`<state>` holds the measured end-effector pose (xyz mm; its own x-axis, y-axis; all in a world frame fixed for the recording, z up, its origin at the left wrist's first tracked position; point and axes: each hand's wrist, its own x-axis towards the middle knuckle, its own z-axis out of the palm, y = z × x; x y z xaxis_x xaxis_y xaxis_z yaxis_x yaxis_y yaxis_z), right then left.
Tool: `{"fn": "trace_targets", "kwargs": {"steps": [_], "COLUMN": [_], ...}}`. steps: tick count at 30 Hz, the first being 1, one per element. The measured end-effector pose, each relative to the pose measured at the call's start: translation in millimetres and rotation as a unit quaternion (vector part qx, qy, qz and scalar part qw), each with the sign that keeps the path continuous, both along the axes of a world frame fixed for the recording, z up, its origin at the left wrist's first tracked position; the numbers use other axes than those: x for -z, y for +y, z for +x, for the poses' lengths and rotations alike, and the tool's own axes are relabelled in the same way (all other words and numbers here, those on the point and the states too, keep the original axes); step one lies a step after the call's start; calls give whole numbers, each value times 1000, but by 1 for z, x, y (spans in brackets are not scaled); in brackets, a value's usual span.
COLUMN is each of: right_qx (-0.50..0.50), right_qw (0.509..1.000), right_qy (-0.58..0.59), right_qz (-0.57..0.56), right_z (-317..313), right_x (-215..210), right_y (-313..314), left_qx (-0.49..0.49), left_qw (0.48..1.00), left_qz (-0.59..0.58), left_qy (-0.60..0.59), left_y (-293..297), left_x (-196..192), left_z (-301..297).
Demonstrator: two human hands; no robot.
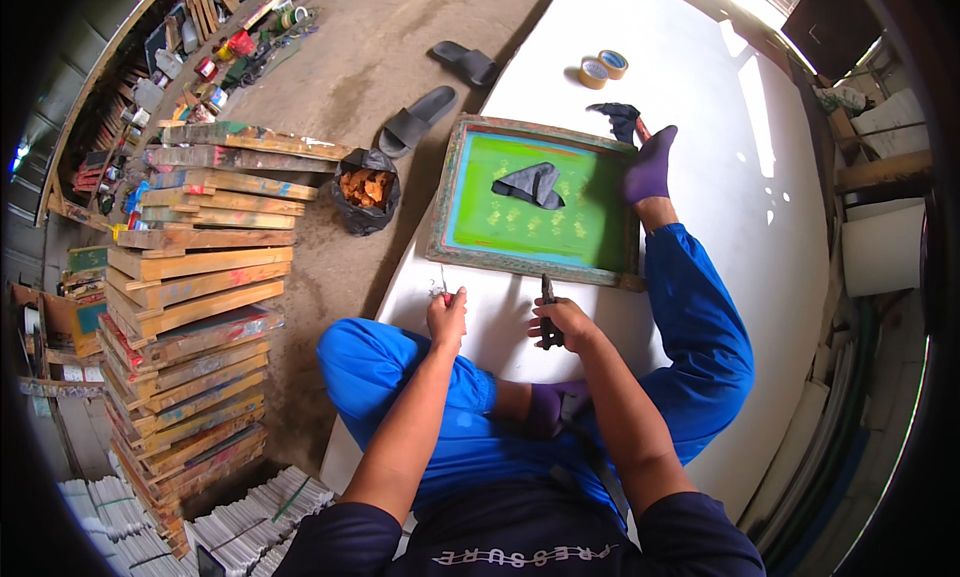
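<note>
My left hand (447, 317) is closed around a slim tool with a red handle and a thin metal shaft, probably a screwdriver. Small bits lie by its tip, too small to make out. In my right hand (568, 324) is a pair of black pliers (547, 307), held upright above the white board. Just beyond both hands lies a screen-printing frame (535, 269) with a worn wooden border and green mesh bearing rows of yellowish marks. A folded dark grey cloth (532, 185) rests on the mesh.
I sit on a long white board (740, 347). Two tape rolls (594, 73) and a black item (618, 119) are on it. Stacked wooden frames (200, 267) stand at left, near a black bag (366, 192) of orange-brown pieces and slippers (417, 120).
</note>
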<state>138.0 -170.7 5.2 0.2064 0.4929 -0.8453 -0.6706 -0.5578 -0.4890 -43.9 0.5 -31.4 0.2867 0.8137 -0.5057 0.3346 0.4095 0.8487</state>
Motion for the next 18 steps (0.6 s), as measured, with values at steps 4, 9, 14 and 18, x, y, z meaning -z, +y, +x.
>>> {"fn": "trace_targets", "kwargs": {"steps": [4,9,14,18], "right_qx": [-3,-15,-15,-14], "right_qw": [1000,999,998,997], "right_qy": [-10,-16,1,4], "right_qz": [-15,-33,-56,-75], "right_z": [8,17,21,20], "right_x": [-3,-2,9,9], "right_y": [2,7,11,16], "left_qx": [28,30,25,20], "left_qw": [999,999,1000,1000], "left_qz": [33,40,18,-1], "left_qy": [19,17,-1,-17], "left_y": [-2,-2,-3,-3], "left_x": [5,6,0,0], "left_z": [1,2,5,5]}}
